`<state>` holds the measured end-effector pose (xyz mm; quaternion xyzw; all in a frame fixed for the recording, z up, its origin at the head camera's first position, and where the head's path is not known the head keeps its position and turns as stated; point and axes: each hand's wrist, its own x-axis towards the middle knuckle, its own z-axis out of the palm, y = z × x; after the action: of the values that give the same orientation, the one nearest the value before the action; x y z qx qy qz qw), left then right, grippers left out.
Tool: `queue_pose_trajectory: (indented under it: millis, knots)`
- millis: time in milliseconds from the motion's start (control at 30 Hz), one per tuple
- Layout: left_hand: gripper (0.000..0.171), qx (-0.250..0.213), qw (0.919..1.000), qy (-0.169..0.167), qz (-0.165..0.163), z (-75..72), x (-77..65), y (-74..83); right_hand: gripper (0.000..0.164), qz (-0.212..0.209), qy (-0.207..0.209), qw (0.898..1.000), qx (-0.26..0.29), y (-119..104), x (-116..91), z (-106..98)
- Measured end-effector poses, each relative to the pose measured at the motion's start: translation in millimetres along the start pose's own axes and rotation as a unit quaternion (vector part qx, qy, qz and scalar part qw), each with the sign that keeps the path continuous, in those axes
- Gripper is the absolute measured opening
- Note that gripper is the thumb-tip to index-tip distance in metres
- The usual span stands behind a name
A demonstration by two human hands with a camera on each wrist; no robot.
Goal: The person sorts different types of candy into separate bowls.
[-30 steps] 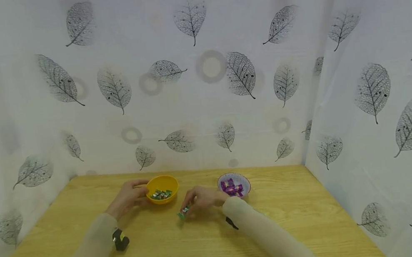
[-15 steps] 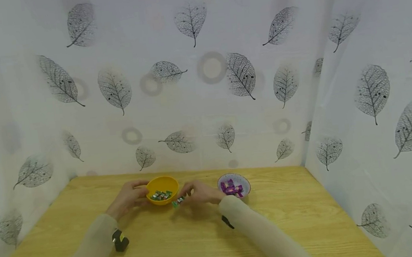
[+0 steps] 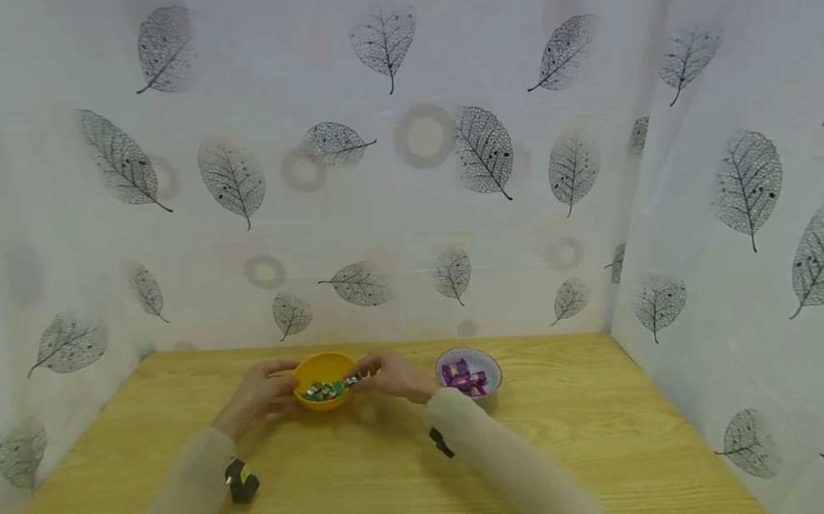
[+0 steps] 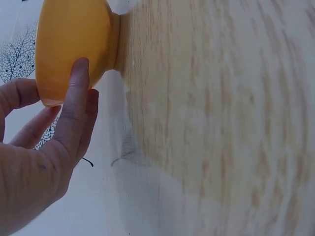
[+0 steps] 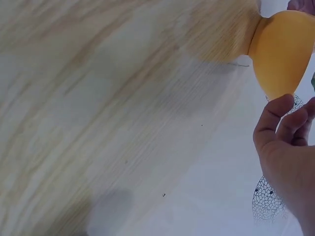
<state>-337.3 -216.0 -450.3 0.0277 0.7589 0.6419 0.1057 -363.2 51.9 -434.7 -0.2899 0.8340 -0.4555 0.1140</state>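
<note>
A yellow bowl (image 3: 327,368) stands on the table with several green-wrapped candies (image 3: 318,391) inside. My left hand (image 3: 259,394) holds it by its left side; in the left wrist view the fingers (image 4: 74,93) lie against the outer wall and rim. At the opposite rim, my right hand (image 3: 392,375) pinches another green-wrapped candy (image 3: 352,380) over the bowl's edge. The right wrist view shows the right fingertips (image 5: 281,102) right at the rim of the bowl (image 5: 280,49), with only a bit of green wrapper visible at the frame's edge.
To the right, behind the right wrist, a pale patterned bowl (image 3: 489,363) holds several purple-wrapped candies (image 3: 462,377). The wooden table (image 3: 347,498) meets leaf-printed white sheeting (image 3: 392,209) at its back and sides. Each sleeve wears a small black device (image 3: 240,481) near the wrist.
My right hand has lifted the green-wrapped candy from near the table and carried it left and away from me, to the yellow bowl's rim. The left hand has stayed on the bowl.
</note>
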Motion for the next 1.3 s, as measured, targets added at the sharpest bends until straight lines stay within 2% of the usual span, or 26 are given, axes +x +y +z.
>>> queue_pose_trajectory:
  millis: [300,533,800,967,1100,1300]
  knots:
    - [0.054,-0.008,1.0000,0.003,0.000,-3.9,-1.3,-2.2,0.019,0.034,0.092,0.995,0.034,-3.6,20.1,12.6]
    - [0.052,-0.006,1.0000,0.006,-0.001,-3.6,-3.8,-4.4,0.020,0.051,0.129,0.988,0.064,-9.8,27.5,21.6]
    - [0.052,-0.004,1.0000,0.003,0.006,-0.9,-3.1,-3.2,0.022,0.077,0.158,0.982,0.062,-9.5,34.0,26.4]
    - [0.052,-0.004,0.9999,0.003,0.010,1.2,-0.5,-3.2,0.027,0.061,0.161,0.983,0.061,-1.8,32.8,25.0]
    - [0.052,-0.007,0.9999,0.002,0.010,1.6,0.5,-3.4,0.025,0.047,0.160,0.983,0.071,1.0,29.1,22.5]
    - [0.051,-0.003,0.9998,0.004,0.017,0.7,-2.1,-2.0,0.025,0.048,0.154,0.983,0.093,-3.5,23.6,18.3]
